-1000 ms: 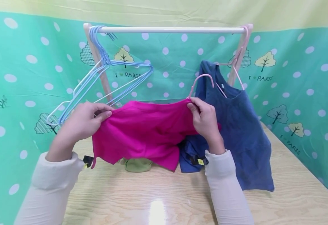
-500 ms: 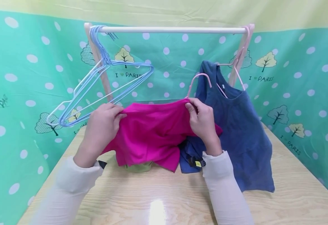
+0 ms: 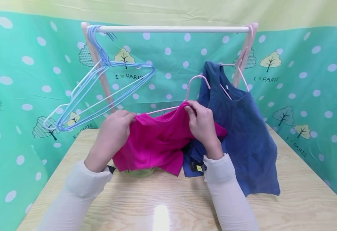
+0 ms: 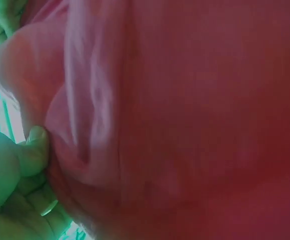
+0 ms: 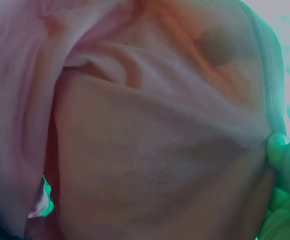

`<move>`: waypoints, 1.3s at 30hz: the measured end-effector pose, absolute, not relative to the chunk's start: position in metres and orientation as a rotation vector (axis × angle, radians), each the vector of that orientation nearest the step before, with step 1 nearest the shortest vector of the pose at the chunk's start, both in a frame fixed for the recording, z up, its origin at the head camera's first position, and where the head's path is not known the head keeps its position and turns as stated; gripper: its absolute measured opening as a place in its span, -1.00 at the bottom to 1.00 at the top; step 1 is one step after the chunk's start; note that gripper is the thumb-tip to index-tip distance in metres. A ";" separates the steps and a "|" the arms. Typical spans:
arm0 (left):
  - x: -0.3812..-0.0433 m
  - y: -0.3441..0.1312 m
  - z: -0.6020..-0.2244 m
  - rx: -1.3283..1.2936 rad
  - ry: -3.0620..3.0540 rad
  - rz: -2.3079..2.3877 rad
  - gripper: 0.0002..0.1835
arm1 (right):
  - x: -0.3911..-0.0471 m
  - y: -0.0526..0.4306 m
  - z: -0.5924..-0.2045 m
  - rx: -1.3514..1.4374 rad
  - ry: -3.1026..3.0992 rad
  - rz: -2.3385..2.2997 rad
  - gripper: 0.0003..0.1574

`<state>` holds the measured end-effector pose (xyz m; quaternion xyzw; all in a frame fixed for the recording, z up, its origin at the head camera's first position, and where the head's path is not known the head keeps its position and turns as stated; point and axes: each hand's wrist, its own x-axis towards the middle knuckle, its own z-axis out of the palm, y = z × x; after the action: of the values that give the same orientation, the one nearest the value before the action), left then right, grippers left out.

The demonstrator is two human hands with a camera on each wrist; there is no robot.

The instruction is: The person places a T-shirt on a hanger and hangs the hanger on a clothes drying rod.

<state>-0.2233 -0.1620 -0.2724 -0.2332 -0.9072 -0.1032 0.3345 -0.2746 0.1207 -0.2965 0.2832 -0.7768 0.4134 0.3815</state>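
A magenta shirt (image 3: 156, 138) hangs between the two hands, close over the table. The left hand (image 3: 112, 136) pinches its upper left edge; in the left wrist view the thumb (image 4: 35, 150) presses on the cloth. The right hand (image 3: 202, 123) pinches the upper right edge beside the neck of a pink hanger (image 3: 197, 77). The hanger's hook stands up above the shirt, and part of its thin bar shows behind the sagging neckline. The rest of the hanger is hidden by the cloth. The right thumb (image 5: 277, 150) lies on the fabric in the right wrist view.
A rack with a white rail (image 3: 171, 29) stands behind. Several blue and white hangers (image 3: 105, 80) hang at its left. A navy tank top (image 3: 240, 138) hangs on a pink hanger at the right. Green cloth (image 3: 140, 172) lies on the wooden table (image 3: 133, 205) below the shirt.
The left hand has moved right, toward the right hand, with the shirt's edge. The neckline has slackened, baring part of the hanger's bar. The right hand has shifted slightly left with the hanger.
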 end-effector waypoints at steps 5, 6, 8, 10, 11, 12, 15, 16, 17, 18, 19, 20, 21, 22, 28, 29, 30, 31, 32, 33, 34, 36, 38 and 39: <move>-0.227 -0.155 -0.276 -0.626 -2.374 -0.285 -0.74 | -0.273 0.116 -0.296 0.733 -2.002 1.036 -0.75; -0.227 -0.153 -0.277 -0.625 -2.371 -0.296 -0.75 | -0.273 0.116 -0.296 0.728 -2.002 1.038 -0.75; -0.228 -0.150 -0.278 -0.628 -2.361 -0.325 -0.76 | -0.272 0.116 -0.296 0.723 -2.004 1.036 -0.76; -0.228 -0.146 -0.279 -0.637 -2.357 -0.354 -0.78 | -0.272 0.116 -0.296 0.726 -2.008 1.030 -0.76; -0.229 -0.144 -0.279 -0.643 -2.358 -0.372 -0.78 | -0.272 0.115 -0.296 0.731 -2.012 1.024 -0.76; -0.229 -0.143 -0.280 -0.649 -2.359 -0.388 -0.79 | -0.272 0.114 -0.297 0.738 -2.015 1.017 -0.76; -0.230 -0.140 -0.282 -0.655 -2.370 -0.413 -0.80 | -0.272 0.111 -0.298 0.763 -2.027 1.002 -0.76; -0.230 -0.140 -0.283 -0.655 -2.373 -0.416 -0.80 | -0.272 0.110 -0.299 0.769 -2.031 0.998 -0.77; -0.230 -0.140 -0.283 -0.652 -2.375 -0.416 -0.80 | -0.271 0.109 -0.300 0.774 -2.031 0.995 -0.77; -0.230 -0.140 -0.283 -0.652 -2.375 -0.414 -0.80 | -0.271 0.108 -0.300 0.777 -2.032 0.995 -0.77; -0.230 -0.140 -0.284 -0.653 -2.374 -0.415 -0.79 | -0.271 0.107 -0.300 0.780 -2.033 0.993 -0.77; -0.231 -0.140 -0.284 -0.656 -2.371 -0.414 -0.80 | -0.271 0.106 -0.300 0.780 -2.035 0.989 -0.78; -0.231 -0.139 -0.284 -0.659 -2.369 -0.414 -0.80 | -0.271 0.105 -0.299 0.780 -2.040 0.984 -0.78; -0.231 -0.139 -0.284 -0.662 -2.369 -0.414 -0.80 | -0.271 0.105 -0.299 0.781 -2.045 0.977 -0.78; -0.230 -0.131 -0.281 -0.642 -2.372 -0.427 -0.81 | -0.270 0.099 -0.298 0.796 -2.056 0.933 -0.80; -0.231 -0.129 -0.281 -0.637 -2.375 -0.431 -0.81 | -0.270 0.099 -0.298 0.796 -2.056 0.929 -0.81; -0.231 -0.128 -0.280 -0.630 -2.382 -0.435 -0.81 | -0.270 0.098 -0.298 0.796 -2.060 0.926 -0.81; -0.231 -0.127 -0.280 -0.622 -2.387 -0.439 -0.80 | -0.269 0.098 -0.298 0.796 -2.064 0.927 -0.81; -0.231 -0.126 -0.280 -0.611 -2.394 -0.440 -0.80 | -0.269 0.098 -0.298 0.797 -2.066 0.928 -0.81; -0.232 -0.125 -0.279 -0.598 -2.401 -0.441 -0.80 | -0.269 0.098 -0.297 0.798 -2.068 0.930 -0.81; -0.232 -0.124 -0.279 -0.582 -2.407 -0.443 -0.79 | -0.269 0.098 -0.298 0.800 -2.070 0.931 -0.81; -0.231 -0.123 -0.278 -0.546 -2.414 -0.442 -0.78 | -0.269 0.098 -0.298 0.802 -2.075 0.929 -0.81; -0.232 -0.122 -0.277 -0.519 -2.408 -0.440 -0.77 | -0.269 0.099 -0.298 0.805 -2.081 0.920 -0.80; -0.231 -0.122 -0.277 -0.508 -2.399 -0.437 -0.76 | -0.269 0.099 -0.298 0.806 -2.087 0.910 -0.79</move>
<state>-0.2314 -0.1218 -0.2773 -0.1932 -0.9126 -0.1664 0.3196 -0.2691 0.0988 -0.2984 0.3120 -0.8077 0.3523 0.3551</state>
